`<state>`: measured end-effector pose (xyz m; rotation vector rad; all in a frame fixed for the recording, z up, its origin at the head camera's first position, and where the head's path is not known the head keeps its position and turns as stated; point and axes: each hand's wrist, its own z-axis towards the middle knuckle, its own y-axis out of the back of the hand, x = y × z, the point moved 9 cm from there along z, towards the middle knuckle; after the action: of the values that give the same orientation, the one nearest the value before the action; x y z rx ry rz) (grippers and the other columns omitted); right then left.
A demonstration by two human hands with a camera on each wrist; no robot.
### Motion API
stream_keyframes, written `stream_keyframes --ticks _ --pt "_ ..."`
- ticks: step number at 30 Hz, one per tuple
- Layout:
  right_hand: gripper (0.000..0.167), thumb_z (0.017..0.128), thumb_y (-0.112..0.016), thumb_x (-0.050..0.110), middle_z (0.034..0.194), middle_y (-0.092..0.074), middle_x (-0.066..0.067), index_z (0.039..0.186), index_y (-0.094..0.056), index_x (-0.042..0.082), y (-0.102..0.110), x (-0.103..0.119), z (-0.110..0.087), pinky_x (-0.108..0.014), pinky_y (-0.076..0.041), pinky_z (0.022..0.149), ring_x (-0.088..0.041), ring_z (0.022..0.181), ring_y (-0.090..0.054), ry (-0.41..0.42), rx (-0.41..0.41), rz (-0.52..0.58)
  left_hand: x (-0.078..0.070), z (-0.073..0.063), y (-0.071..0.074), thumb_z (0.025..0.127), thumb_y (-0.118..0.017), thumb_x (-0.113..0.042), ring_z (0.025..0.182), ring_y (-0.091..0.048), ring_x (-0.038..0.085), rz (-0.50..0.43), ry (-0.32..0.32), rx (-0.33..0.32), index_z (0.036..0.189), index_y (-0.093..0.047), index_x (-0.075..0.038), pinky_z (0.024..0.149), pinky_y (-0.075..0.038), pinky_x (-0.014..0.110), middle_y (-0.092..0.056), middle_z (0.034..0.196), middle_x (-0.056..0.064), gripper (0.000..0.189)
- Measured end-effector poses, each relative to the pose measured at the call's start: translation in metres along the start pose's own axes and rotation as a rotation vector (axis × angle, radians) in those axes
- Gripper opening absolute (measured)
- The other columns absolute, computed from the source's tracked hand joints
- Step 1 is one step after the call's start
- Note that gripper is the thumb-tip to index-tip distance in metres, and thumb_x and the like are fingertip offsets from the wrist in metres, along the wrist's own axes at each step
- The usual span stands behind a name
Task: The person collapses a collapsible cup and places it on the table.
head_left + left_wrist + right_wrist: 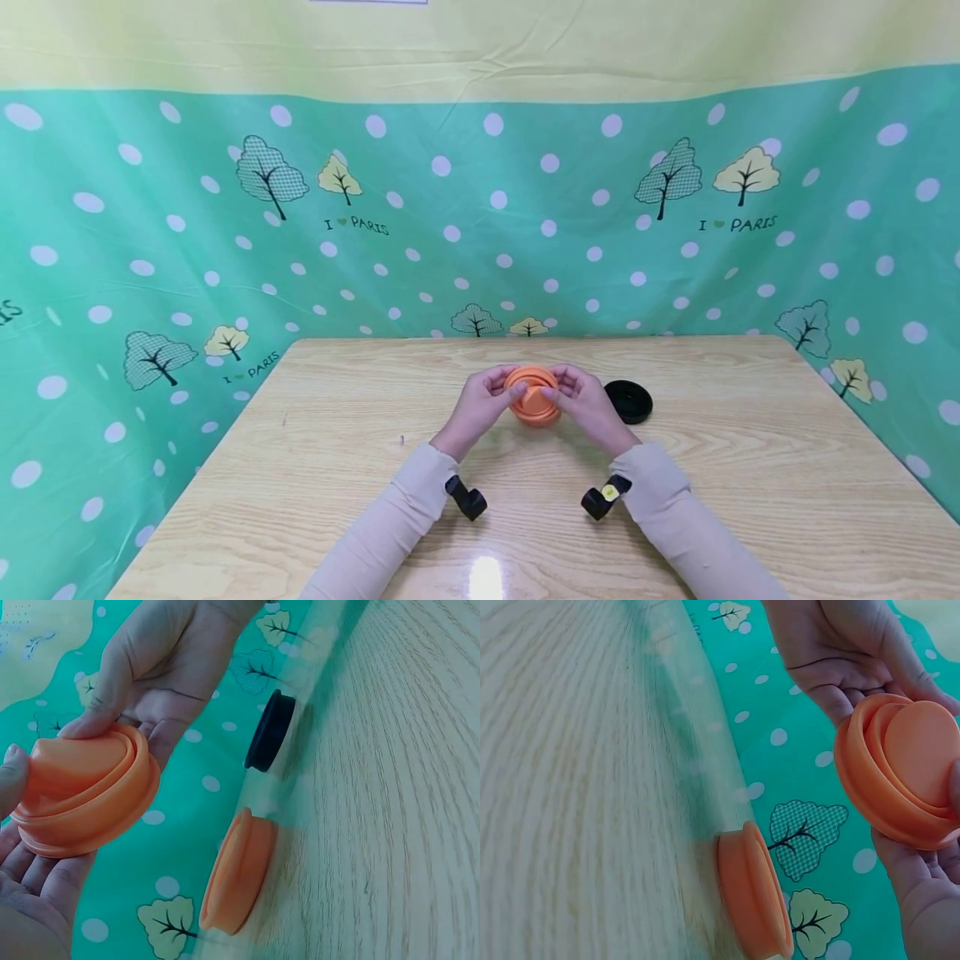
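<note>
Between both hands, raised over the table, is an orange collapsible cup with stepped soft rings and a round flat base. My left hand grips its left side, thumb on the base and fingers behind the rim. On the opposite side my right hand holds it the same way. The cup looks tilted and partly folded in the left wrist view. Below it, an orange flanged ring-shaped piece rests on the table, mostly hidden behind the cup in the head view.
A round black lid-like piece lies on the wooden table, just right of my right hand. Behind the table hangs a green dotted cloth with printed trees. Each wrist carries a small black camera mount.
</note>
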<state>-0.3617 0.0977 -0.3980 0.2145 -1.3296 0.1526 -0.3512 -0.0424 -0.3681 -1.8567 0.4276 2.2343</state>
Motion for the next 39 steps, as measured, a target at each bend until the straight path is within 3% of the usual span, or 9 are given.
stream_keyframes --ticks 5,12,15,24,32,39 --pt "0.036 0.09 -0.064 0.009 0.108 -0.061 -0.012 0.118 -0.051 -0.009 -0.004 0.0 0.0 -0.022 -0.054 0.076 -0.008 0.091 -0.062 -0.015 0.021 0.003 0.004 0.001 0.004 0.091 -0.061 -0.007 0.088 -0.068 0.014 -0.021 0.003 -0.025 0.116 -0.06 0.008 0.078 -0.055 0.027 -0.067 0.107 0.022 0.029" --pt "0.035 0.089 -0.065 0.01 0.11 -0.06 -0.013 0.117 -0.053 -0.006 -0.006 0.005 -0.001 -0.023 -0.054 0.075 -0.01 0.091 -0.063 -0.017 0.052 0.024 0.028 0.012 0.007 0.092 -0.06 -0.008 0.084 -0.067 0.009 -0.05 0.016 -0.022 0.12 -0.059 0.008 0.076 -0.055 0.026 -0.067 0.107 0.022 0.031" --pt "0.036 0.089 -0.066 0.01 0.109 -0.06 -0.011 0.117 -0.052 -0.007 -0.003 0.004 -0.001 -0.023 -0.054 0.075 -0.009 0.092 -0.063 -0.019 0.042 0.033 0.032 0.014 0.007 0.092 -0.061 -0.011 0.085 -0.066 0.008 -0.041 0.021 -0.018 0.121 -0.059 0.006 0.077 -0.055 0.026 -0.067 0.109 0.021 0.034" --pt "0.034 0.086 -0.069 0.009 0.105 -0.063 -0.008 0.114 -0.056 -0.006 0.003 0.005 0.0 -0.024 -0.053 0.077 -0.011 0.09 -0.062 -0.009 0.007 0.003 0.026 0.013 0.005 0.09 -0.064 -0.02 0.09 -0.066 0.012 0.043 -0.013 0.036 0.121 -0.062 0.0 0.083 -0.053 0.027 -0.069 0.108 0.014 0.036" --pt "0.035 0.084 -0.071 0.01 0.104 -0.064 -0.007 0.113 -0.057 -0.006 0.003 0.007 -0.001 -0.023 -0.053 0.078 -0.011 0.094 -0.061 -0.002 0.0 -0.003 0.025 0.014 0.007 0.092 -0.062 -0.016 0.095 -0.064 0.013 0.033 -0.015 0.064 0.122 -0.062 -0.001 0.086 -0.051 0.027 -0.067 0.112 0.014 0.034" --pt "0.035 0.083 -0.072 0.012 0.103 -0.066 -0.003 0.111 -0.059 -0.005 0.004 0.008 0.001 -0.023 -0.052 0.081 -0.011 0.096 -0.061 0.03 -0.009 -0.004 0.021 0.014 0.009 0.09 -0.064 -0.015 0.095 -0.064 0.013 0.018 -0.036 0.05 0.121 -0.063 0.0 0.086 -0.052 0.028 -0.067 0.113 0.014 0.034"
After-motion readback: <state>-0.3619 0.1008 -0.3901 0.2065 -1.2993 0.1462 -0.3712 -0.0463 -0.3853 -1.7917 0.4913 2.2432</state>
